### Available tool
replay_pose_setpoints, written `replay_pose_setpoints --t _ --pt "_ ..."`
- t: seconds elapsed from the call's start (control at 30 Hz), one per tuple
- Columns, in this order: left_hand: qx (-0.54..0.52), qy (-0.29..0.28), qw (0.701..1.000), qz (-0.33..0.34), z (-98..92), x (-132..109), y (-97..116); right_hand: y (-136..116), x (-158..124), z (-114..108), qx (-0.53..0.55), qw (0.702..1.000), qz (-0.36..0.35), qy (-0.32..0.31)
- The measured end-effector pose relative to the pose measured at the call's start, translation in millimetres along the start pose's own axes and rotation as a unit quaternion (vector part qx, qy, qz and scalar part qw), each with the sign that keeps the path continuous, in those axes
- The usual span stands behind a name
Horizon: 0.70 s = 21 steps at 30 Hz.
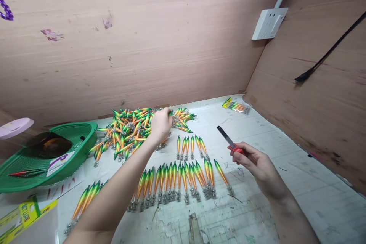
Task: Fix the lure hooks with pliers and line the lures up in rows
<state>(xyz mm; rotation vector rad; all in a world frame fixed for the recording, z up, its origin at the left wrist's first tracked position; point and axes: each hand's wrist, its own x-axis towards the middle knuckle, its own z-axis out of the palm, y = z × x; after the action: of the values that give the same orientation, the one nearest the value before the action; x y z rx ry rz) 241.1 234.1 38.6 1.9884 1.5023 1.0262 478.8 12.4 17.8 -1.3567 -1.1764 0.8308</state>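
My left hand (161,124) reaches into the heap of squid jigs (126,131) near the back wall. Its fingers are pinched together, and a green jig tip shows beside them; the grip itself is partly hidden. The jigs are green, yellow and orange with metal hook crowns. In my right hand (254,160) is a red-handled box cutter (227,139), its flat metal blade pointing up and left. Between the hands lies a long row of jigs (173,179), hooks toward me, with a shorter row (187,146) behind it.
A green plastic basket (91,133) holding a few items stands at left. Yellow-labelled packaging (27,215) and more jigs (85,200) lie at front left. One packed set (237,106) rests at the back right. A white socket (270,23) is on the wall.
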Motion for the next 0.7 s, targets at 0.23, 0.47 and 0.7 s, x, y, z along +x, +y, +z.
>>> replay_pose_setpoints --t 0.23,0.47,0.7 --pt "-0.234 0.017 0.972 -0.01 -34.4 6 5 0 0 6 -0.013 1.0 0.005 -0.01" --pt "-0.262 0.034 0.964 -0.012 -32.5 1 -3 1 0 8 -0.031 0.999 0.013 -0.016" --pt "-0.271 0.091 0.958 -0.029 -32.5 16 -26 1 0 7 -0.041 0.999 0.011 -0.018"
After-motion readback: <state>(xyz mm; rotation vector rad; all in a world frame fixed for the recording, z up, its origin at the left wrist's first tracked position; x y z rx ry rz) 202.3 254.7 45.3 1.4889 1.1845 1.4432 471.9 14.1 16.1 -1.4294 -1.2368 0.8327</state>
